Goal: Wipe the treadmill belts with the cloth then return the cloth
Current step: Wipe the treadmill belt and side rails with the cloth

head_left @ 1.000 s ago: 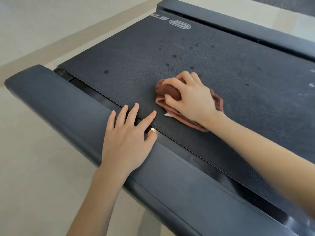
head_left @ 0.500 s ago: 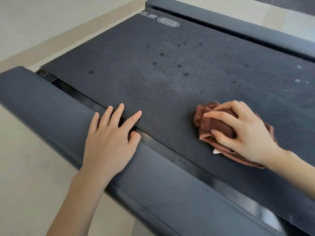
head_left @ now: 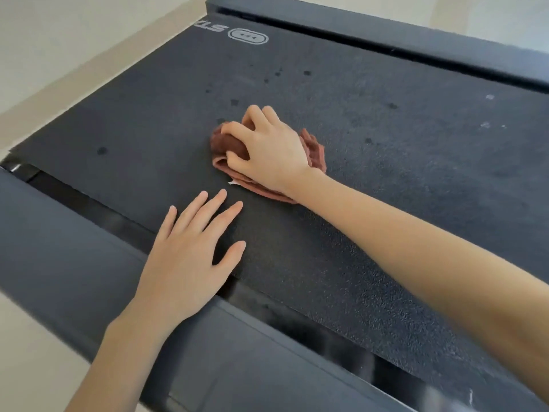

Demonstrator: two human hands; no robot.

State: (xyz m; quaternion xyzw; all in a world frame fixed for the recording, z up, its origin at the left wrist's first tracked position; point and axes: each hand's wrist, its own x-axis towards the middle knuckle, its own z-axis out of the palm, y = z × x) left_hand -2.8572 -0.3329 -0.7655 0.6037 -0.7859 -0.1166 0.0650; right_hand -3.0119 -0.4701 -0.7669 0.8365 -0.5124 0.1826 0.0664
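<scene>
A black textured treadmill belt (head_left: 386, 179) fills most of the head view, with dark wet spots near its far end. A bunched brown cloth (head_left: 315, 150) lies on the middle of the belt. My right hand (head_left: 267, 147) grips the cloth from above, fingers curled into its folds, and presses it on the belt. My left hand (head_left: 190, 248) lies flat with straight spread fingers across the near edge of the belt and the gap beside the side rail, just in front of the cloth.
A dark grey side rail (head_left: 74, 263) runs along the near edge, and a second rail (head_left: 386, 34) borders the far side. A white logo (head_left: 248, 37) marks the belt's far left end. Pale floor (head_left: 59, 40) surrounds the treadmill.
My right hand has swept the cloth back leftward and away across the belt from its spot near the right. My left hand now lies further onto the belt.
</scene>
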